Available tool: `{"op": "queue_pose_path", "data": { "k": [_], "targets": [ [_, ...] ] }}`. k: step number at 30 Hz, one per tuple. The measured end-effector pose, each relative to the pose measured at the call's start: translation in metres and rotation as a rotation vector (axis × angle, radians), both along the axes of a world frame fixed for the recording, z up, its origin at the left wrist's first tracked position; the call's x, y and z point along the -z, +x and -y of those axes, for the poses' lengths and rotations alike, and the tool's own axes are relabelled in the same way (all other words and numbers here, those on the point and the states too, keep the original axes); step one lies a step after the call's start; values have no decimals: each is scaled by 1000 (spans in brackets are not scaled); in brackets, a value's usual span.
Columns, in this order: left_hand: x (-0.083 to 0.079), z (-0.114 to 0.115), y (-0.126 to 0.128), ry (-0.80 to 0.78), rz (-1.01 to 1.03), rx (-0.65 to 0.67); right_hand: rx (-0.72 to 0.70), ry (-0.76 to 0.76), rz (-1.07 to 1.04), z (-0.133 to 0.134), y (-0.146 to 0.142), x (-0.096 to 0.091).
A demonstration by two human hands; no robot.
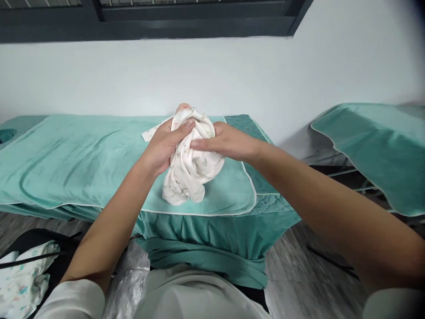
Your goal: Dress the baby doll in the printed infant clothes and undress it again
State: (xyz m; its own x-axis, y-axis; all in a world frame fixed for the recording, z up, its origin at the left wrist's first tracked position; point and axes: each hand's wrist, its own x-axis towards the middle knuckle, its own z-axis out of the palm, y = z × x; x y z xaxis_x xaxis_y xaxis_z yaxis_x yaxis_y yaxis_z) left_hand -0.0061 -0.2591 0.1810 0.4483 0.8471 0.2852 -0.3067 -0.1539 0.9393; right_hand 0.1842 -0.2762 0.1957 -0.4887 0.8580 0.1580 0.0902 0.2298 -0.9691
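Observation:
Between my two hands is a white baby garment (pixel 195 164) with small printed figures, bunched and hanging in folds just above the bed. My left hand (pixel 168 144) grips its left side, thumb on top of the cloth and the other fingers partly behind it. From the right, my right hand (pixel 221 141) holds the gathered fabric, its thumb pressed across the folds. A rounded pinkish thing (pixel 183 106) shows past the far end of the cloth; most of it is hidden, and I cannot tell what it is. A pale printed flap (pixel 151 132) sticks out beyond my left hand.
A green-covered bed (pixel 83 159) with white piping runs along the white wall (pixel 133 75). Another green-covered surface (pixel 375 146) stands at right on a metal frame. At lower left, printed cloths (pixel 26 279) lie on a black seat. A dark window frame (pixel 192 24) spans the top.

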Motion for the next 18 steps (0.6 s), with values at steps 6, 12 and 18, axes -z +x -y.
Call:
{"op": "queue_pose_path", "data": {
  "k": [6, 12, 18],
  "targets": [
    [8, -1, -9, -42, -219, 239, 210, 47, -261, -6, -7, 7],
    [21, -16, -5, -66, 3, 73, 71, -64, -147, -4, -4, 17],
    [37, -34, 6, -170, 112, 131, 48, -32, 10, -19, 3, 36]
  ]
}}
